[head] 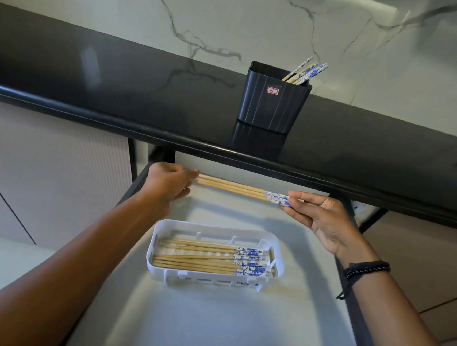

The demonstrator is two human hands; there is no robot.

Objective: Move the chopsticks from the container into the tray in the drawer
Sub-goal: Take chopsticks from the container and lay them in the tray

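While my forearms fill the lower corners of the view, I judge the job past its middle. Nearest me, the white tray [213, 276] sits on the pale floor of the open drawer [207, 324] and already holds a row of chopsticks [199, 256] lying flat, blue-patterned ends to the right; I cannot count them exactly, since they overlap. Beyond the tray, both hands hold a small bundle of chopsticks [237, 188] level above the drawer's back: my left hand [169, 182] has its grip clenched around the plain tips, my right hand [326, 218] pinches the patterned ends. This bundle has not yet gone into the tray. Farther off, on the black bench [119, 78], the dark container [273, 102] still shows a few chopstick ends [307, 71] leaning out at its right rim. Its inside is hidden, so how many remain I cannot tell.
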